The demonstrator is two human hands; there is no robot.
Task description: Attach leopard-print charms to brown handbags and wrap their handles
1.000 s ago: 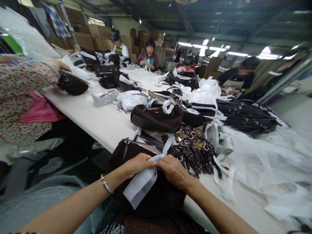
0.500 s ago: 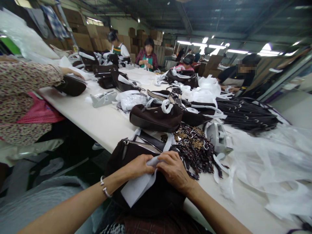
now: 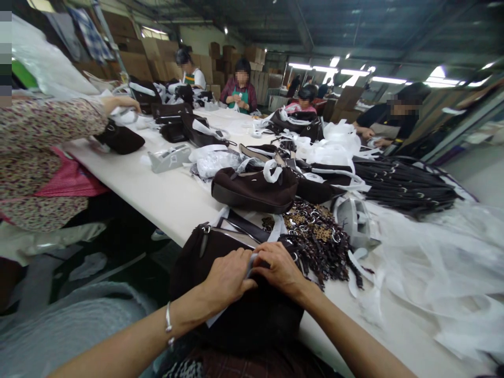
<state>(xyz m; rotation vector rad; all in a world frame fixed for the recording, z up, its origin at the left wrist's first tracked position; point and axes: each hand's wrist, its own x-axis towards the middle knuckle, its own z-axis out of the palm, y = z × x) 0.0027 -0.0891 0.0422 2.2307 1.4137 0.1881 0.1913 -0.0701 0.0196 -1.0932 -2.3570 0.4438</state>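
A dark brown handbag (image 3: pixel 205 257) with a zip along its top lies at the near edge, under both hands. Pinched at the bag's upper middle is a white strip (image 3: pixel 252 264), mostly covered by the fingers; a pale corner shows below the left wrist. My left hand (image 3: pixel 229 275), with a silver bracelet on its wrist, is closed on the strip. Touching it from the right, my right hand (image 3: pixel 277 268) also has its fingers curled around the strip.
Beyond the bag are another brown bag (image 3: pixel 254 191), a pile of beaded tassels (image 3: pixel 318 236), a tape dispenser (image 3: pixel 354 223) and black straps (image 3: pixel 405 184). White wrapping (image 3: pixel 441 262) covers the right. A person in a floral sleeve (image 3: pixel 51 123) reaches in from the left; several people sit beyond.
My left hand has turned over the strip, so its back faces up and hides most of the white material. The neighbour's hand at the left has lifted off the dark bag.
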